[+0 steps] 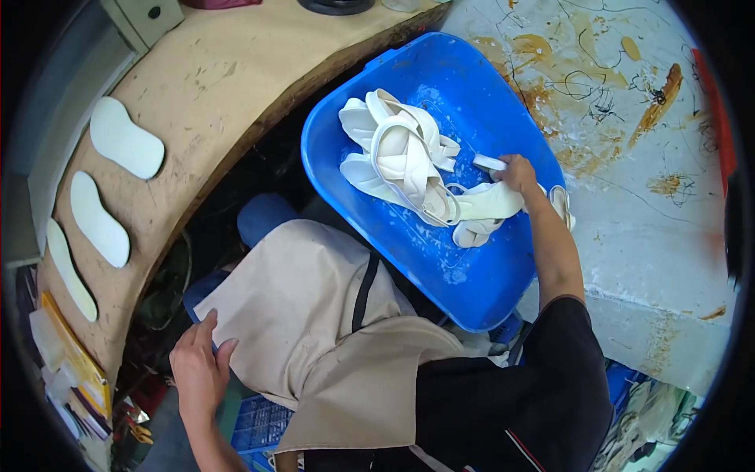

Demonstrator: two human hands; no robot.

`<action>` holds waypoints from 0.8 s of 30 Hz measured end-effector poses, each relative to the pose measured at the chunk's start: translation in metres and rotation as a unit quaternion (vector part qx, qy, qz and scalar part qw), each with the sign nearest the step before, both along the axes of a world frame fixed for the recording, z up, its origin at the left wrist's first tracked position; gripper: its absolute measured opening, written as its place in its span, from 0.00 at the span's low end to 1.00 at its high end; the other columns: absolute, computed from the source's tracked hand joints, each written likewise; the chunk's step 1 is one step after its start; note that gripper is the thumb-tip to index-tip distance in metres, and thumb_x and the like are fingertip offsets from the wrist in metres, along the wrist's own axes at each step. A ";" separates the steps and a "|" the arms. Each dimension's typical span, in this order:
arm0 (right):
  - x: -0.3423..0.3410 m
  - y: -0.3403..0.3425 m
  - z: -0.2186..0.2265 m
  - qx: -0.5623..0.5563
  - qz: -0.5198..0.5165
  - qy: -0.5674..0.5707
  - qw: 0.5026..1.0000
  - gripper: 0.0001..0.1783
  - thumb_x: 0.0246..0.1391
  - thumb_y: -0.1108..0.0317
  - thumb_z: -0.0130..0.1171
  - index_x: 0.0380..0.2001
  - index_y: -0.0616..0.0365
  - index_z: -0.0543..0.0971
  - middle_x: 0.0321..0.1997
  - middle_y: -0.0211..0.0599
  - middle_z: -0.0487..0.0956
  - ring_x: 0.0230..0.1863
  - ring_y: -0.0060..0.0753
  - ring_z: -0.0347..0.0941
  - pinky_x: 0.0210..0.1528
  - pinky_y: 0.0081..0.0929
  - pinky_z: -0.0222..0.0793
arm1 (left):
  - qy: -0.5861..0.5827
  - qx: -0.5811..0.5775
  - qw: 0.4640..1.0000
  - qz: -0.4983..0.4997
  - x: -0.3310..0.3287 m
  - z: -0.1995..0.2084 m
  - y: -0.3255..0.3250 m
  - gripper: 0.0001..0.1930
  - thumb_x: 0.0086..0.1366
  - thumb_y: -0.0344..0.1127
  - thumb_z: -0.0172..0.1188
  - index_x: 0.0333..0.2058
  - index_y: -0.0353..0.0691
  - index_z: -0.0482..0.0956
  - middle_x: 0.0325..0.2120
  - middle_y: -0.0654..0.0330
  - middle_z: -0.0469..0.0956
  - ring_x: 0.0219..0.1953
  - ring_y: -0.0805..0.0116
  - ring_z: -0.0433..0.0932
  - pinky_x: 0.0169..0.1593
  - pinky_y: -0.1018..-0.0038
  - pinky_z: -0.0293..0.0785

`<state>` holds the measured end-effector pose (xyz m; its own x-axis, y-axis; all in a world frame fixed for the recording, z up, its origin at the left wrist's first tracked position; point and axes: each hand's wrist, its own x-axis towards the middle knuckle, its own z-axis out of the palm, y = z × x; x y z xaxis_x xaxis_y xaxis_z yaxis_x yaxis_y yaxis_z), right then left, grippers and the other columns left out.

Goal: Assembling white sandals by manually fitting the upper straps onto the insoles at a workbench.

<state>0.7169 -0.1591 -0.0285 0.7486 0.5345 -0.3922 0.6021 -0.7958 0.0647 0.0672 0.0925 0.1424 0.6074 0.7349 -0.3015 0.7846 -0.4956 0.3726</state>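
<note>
Head cam obs. I have the right hand (517,173) over the far right part of a blue tub (456,287), fingers bent down at a pale sandal (481,204) and touching it. Grip detail hidden under the knuckles, so can't tell if it's pinching the piece or just resting on it. A short white tab (490,162) sticks out to the left, right by the fingertips.

Sandal lies inside the tub, just right of a tangled pile of white strappy sandals (405,153), which sits twd the far left of same. Approx. nr the wrist, a white strap piece (561,204) shows at the tub's right rim, partly behind the forearm.

My left hand (200,363) is at near left, fingers loosely bent w/ thumb held apart, just beside the left edge of a beige apron (291,291) spread over the lap.

Tan worktop (200,102) curves along the left; 3 white insole shapes on it, in a row: far one (126,140), middle one (99,220), near one (71,271). Grey worktop (621,252) on the right, w/ brown stains, loose dark threads & a small tan oval (631,48) at its far end. Blue crate (263,425) low at near left, partly under the apron.
</note>
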 end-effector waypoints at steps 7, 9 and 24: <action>-0.030 0.004 0.128 0.419 0.194 -0.419 0.782 0.21 0.54 0.74 0.64 0.53 0.58 0.78 0.49 0.42 0.81 0.47 0.44 0.78 0.50 0.35 0.74 | -0.207 -0.061 0.976 -0.033 0.034 0.025 0.018 0.21 0.55 0.34 0.69 0.47 0.31 0.81 0.36 0.53 0.85 0.33 0.57 0.82 0.40 0.69 0.77; -0.093 0.020 0.214 0.463 0.269 -0.366 0.761 0.22 0.51 0.80 0.65 0.51 0.59 0.79 0.50 0.44 0.82 0.45 0.43 0.79 0.48 0.32 0.76 | -0.346 -0.162 0.924 -0.021 0.062 0.021 0.008 0.34 0.57 0.37 0.70 0.61 0.34 0.71 0.45 0.52 0.83 0.43 0.60 0.83 0.46 0.72 0.77; -0.505 0.428 0.186 0.479 0.439 0.005 0.760 0.28 0.54 0.50 0.62 0.49 0.61 0.82 0.52 0.45 0.80 0.51 0.49 0.74 0.52 0.35 0.71 | -0.493 -0.127 0.762 0.401 -0.078 0.011 -0.081 0.19 0.62 0.24 0.59 0.53 0.31 0.76 0.42 0.52 0.80 0.39 0.67 0.77 0.46 0.76 0.74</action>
<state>0.2121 0.2691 0.1572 -0.0627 0.8707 0.4878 0.9251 0.2341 -0.2989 -0.0107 0.0112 0.1531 0.0183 0.9828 -0.1836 0.0748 0.1818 0.9805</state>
